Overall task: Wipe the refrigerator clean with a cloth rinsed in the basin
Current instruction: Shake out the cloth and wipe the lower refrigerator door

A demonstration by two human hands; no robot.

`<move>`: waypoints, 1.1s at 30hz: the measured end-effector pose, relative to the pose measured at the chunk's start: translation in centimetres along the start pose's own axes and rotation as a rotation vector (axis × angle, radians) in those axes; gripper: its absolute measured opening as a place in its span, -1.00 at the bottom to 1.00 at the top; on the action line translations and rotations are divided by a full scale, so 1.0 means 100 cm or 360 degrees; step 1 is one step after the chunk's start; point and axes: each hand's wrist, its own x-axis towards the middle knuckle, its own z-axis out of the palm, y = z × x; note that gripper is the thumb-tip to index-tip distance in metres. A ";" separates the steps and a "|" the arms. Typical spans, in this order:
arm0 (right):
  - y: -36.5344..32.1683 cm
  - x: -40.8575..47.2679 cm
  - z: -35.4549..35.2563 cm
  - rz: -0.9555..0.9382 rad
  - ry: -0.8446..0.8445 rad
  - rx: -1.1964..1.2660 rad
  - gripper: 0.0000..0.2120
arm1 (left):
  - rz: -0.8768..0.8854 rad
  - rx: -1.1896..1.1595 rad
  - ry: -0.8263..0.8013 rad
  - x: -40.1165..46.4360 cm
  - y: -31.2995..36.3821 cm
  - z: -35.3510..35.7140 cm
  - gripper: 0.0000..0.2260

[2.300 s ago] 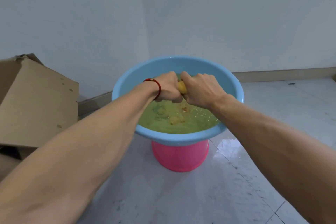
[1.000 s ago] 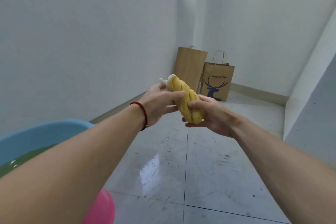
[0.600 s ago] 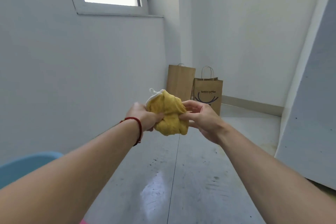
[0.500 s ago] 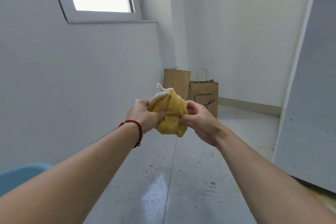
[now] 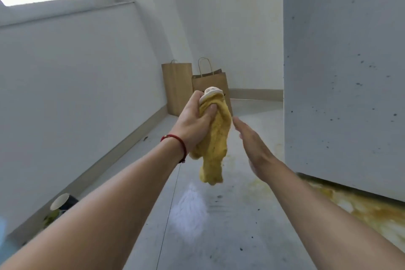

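The left hand [image 5: 192, 125] gripped the cloth [image 5: 215, 138] at its upper end near the centre of the frame, thumb pressed into the yellow fabric, the rest hanging loose below the fist. The right hand [image 5: 252, 144] was held flat and empty just right of the cloth, fingers straight, apparently not touching it. The fridge [image 5: 341, 72] filled the right side of the frame, its pale face peppered with dark specks and, as far as could be seen, unwiped. Yellow-brown staining lay on the floor [image 5: 197, 237] along its base at lower right. The basin was not clearly in view; a blue blur at the lower left edge may have been its rim. Judged from this, the cloth was ready and nearly all the wiping remained.
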 end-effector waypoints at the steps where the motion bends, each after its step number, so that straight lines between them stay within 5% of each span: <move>1: -0.002 -0.003 -0.009 -0.0005 -0.0114 0.0089 -0.41 | -0.0009 -0.0001 -0.0096 0.002 0.002 0.004 -0.85; 4: -0.010 -0.010 -0.028 0.0019 -0.0275 0.0327 -0.52 | -0.0087 -0.0005 -0.0369 0.008 0.010 0.013 -0.76; 6: -0.013 -0.009 -0.039 -0.0161 -0.0158 0.0333 -0.69 | -0.0108 0.0025 -0.0476 0.012 0.012 0.016 -0.66; 11: -0.036 -0.022 -0.081 -0.0452 -0.0101 0.0267 -0.71 | -0.0216 -0.0246 -0.0368 0.011 0.016 0.027 -0.50; 15: -0.054 -0.046 -0.118 -0.0578 0.0055 0.0090 -0.79 | -0.0060 -0.0493 -0.0400 0.009 0.030 0.059 -0.61; 19: -0.076 -0.084 -0.172 -0.0788 0.0536 -0.0233 -0.87 | 0.0147 -0.0655 -0.0400 0.012 0.061 0.108 -0.86; 28: -0.137 -0.202 -0.254 -0.1038 0.1008 -0.0920 -0.87 | 0.0651 -0.0767 -0.0572 -0.018 0.149 0.198 -0.76; 33: -0.140 -0.252 -0.284 -0.0690 0.0728 -0.0215 -0.49 | 0.0604 -0.0980 -0.0899 -0.017 0.210 0.226 -0.71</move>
